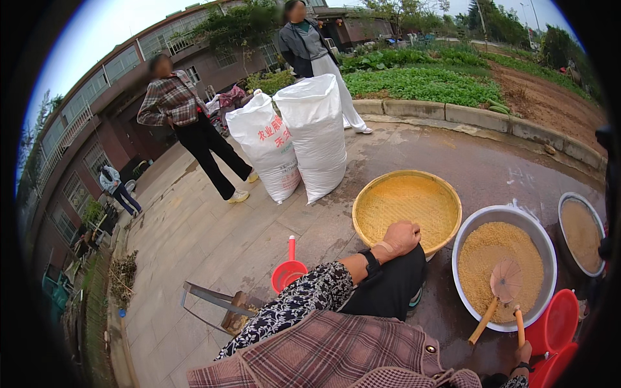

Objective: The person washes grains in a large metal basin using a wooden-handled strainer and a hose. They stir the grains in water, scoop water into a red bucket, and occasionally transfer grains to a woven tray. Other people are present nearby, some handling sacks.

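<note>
My left hand (400, 237) rests on my dark-trousered knee with its fingers curled in and nothing visible in them. Just beyond it is a round woven bamboo basket (407, 194). At the lower right my right hand (524, 353) grips an orange hose-like tube (520, 326), its end over the near rim of a metal basin (547, 242). Yellowish grain (499, 240) lies in cloudy water inside this basin. A round skimmer (505, 279) rests on the grain, and its wooden handle (483, 320) leans across the rim.
Two red buckets (558, 322) stand beside my right hand. Another basin (580, 233) holds brownish contents at far right. A red dipper (289, 274) and a wood-and-metal piece (235, 310) lie left. Two white woven sacks (315, 140) stand ahead, with people (194, 116) near them.
</note>
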Tool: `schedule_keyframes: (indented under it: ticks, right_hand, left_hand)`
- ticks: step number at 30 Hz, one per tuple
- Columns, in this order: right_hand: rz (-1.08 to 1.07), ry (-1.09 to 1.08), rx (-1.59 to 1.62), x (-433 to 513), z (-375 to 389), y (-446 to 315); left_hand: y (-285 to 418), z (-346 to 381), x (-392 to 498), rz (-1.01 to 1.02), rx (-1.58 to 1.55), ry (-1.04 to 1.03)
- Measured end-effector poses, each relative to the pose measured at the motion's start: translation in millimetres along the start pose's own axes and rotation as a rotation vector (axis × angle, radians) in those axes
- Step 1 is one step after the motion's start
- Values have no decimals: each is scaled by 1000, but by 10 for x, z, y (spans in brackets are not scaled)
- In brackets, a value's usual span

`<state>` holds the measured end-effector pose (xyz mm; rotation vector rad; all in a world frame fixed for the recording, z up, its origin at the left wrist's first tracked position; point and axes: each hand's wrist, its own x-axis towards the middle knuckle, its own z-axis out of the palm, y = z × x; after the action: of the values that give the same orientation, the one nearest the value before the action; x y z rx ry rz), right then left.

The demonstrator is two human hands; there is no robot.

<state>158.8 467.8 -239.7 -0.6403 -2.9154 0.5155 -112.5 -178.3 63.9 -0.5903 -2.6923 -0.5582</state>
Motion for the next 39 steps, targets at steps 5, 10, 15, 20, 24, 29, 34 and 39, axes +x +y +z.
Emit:
schedule_keyframes:
  ticks: [5,10,15,20,24,29,34,39]
  right_hand:
    - [-20,4,-15,183,248,378]
    - [-87,-5,2,181,349,569]
    - [-41,33,13,109,187,338]
    - [45,-54,-48,-94,-246,-175]
    - [173,-90,-83,-179,-535,-461]
    - [286,-96,-124,-191,-746,-589]
    - [336,-100,-82,-249,-820,-743]
    - [194,-210,-69,-295,-825,-797]
  left_hand:
    - [-7,-25,-7,-70,-28,-51]
    - [71,-50,40,-105,-45,-116]
    - [143,-100,62,-127,-14,-153]
    - [110,-63,79,-174,29,-219]
    - [62,13,131,-170,85,-236]
    - [49,53,209,-139,122,-285]
    - [76,54,226,-147,116,-310]
    - [119,39,240,-119,91,-308]
